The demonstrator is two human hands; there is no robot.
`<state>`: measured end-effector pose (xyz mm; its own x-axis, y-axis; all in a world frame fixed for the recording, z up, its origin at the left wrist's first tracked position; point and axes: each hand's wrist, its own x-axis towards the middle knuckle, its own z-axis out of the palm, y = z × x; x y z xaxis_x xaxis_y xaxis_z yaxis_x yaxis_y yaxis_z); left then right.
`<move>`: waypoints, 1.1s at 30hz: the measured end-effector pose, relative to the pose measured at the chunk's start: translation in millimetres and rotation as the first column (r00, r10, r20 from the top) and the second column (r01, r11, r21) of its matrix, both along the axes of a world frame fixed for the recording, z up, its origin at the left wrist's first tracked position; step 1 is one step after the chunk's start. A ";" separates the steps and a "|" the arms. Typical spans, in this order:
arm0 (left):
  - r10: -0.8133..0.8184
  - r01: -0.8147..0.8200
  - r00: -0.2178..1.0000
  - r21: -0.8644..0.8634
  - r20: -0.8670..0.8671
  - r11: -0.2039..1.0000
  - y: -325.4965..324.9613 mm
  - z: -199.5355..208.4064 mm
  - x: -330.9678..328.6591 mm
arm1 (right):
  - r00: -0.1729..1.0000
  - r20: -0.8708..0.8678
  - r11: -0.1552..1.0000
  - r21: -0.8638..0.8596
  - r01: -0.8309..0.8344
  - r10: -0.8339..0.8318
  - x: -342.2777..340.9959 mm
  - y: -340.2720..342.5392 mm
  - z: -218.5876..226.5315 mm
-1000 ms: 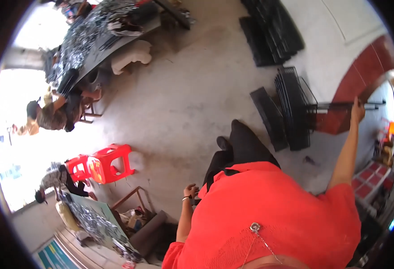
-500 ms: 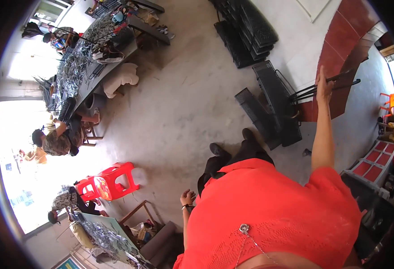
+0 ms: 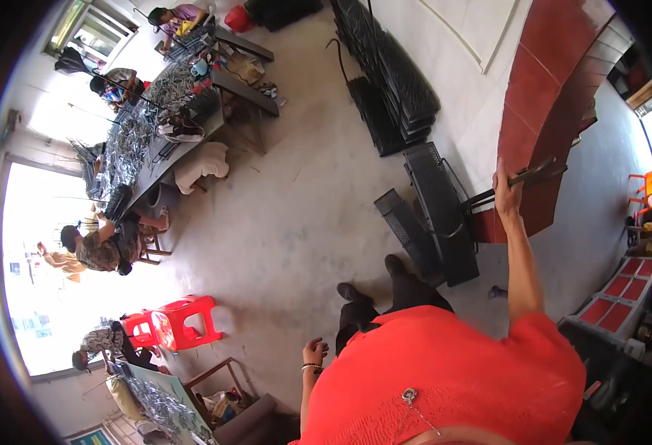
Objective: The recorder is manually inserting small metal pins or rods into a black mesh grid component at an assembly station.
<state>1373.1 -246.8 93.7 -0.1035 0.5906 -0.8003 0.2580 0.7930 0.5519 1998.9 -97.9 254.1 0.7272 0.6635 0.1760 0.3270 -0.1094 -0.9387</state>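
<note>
My right hand (image 3: 508,191) is stretched out to the right, its fingers around black metal bars (image 3: 528,176). The bars run over red stone steps toward a black perforated metal rack (image 3: 437,200) standing on the floor ahead of my feet. Whether they are joined to that rack I cannot make out. A second, narrower mesh piece (image 3: 407,231) lies along its left side. My left hand (image 3: 314,353) hangs low by my left side, fingers loosely bent and apart, with nothing seen in it.
Black mesh panels (image 3: 396,89) are stacked ahead, by the curved red steps (image 3: 537,63). Red plastic stools (image 3: 185,324) stand on the left. People sit around a long table (image 3: 192,130) heaped with metal parts. A red-panelled case (image 3: 617,293) stands at far right.
The whole view has shifted, so the racks and steps appear lower and a bit further left. My right hand keeps its hold on the bars. My left hand still hangs at my side.
</note>
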 end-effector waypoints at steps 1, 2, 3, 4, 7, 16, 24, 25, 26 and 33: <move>-0.033 0.033 0.999 0.008 -0.024 0.999 -0.2 2.3 5.7 | 1.000 0.017 0.999 -0.041 0.007 -0.007 3.9 -2.4 5.7; -0.065 0.065 0.997 0.015 -0.050 0.998 -1.9 9.3 10.8 | 0.999 0.032 0.997 -0.082 0.014 -0.012 5.0 -5.1 13.0; -0.131 0.133 0.986 0.013 -0.107 0.991 -2.9 16.9 19.6 | 0.999 0.037 0.997 -0.075 0.019 -0.016 6.9 -7.3 18.9; -0.196 0.200 0.967 0.008 -0.163 0.980 -3.2 20.9 27.3 | 1.000 0.006 1.000 -0.011 -0.001 0.001 8.4 -9.9 24.6; -0.134 0.133 0.986 -0.017 -0.095 0.991 -23.4 -2.1 13.5 | 1.000 0.006 0.998 0.061 -0.018 0.018 3.9 -5.6 48.9; 0.009 -0.017 0.991 -0.067 -0.131 0.998 -64.1 -7.9 3.8 | 0.990 -0.046 0.979 0.149 0.137 -0.131 -19.7 20.5 124.7; -0.125 0.140 0.976 0.075 -0.181 0.987 -79.2 -87.9 -28.0 | 0.983 -0.176 0.932 0.346 0.109 -0.050 -22.6 13.3 231.4; -0.082 0.099 0.984 0.107 -0.160 0.989 -83.6 -100.8 -34.3 | 0.989 -0.142 0.925 0.369 0.091 -0.040 -36.9 14.4 246.5; -0.043 0.061 0.990 0.140 -0.131 0.988 -86.8 -109.4 -38.4 | 0.989 -0.147 0.925 0.376 0.058 -0.002 -17.8 15.7 250.4; 0.161 -0.155 0.982 0.070 -0.094 0.985 -82.0 -60.1 -64.5 | 0.992 0.122 0.934 0.348 -0.084 0.044 -44.0 8.3 283.7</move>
<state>1308.6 -328.8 33.5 -0.2761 0.6087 -0.7438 0.1877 0.7931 0.5794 1954.9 -89.6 537.9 0.6479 0.5889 0.4832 0.4263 0.2454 -0.8707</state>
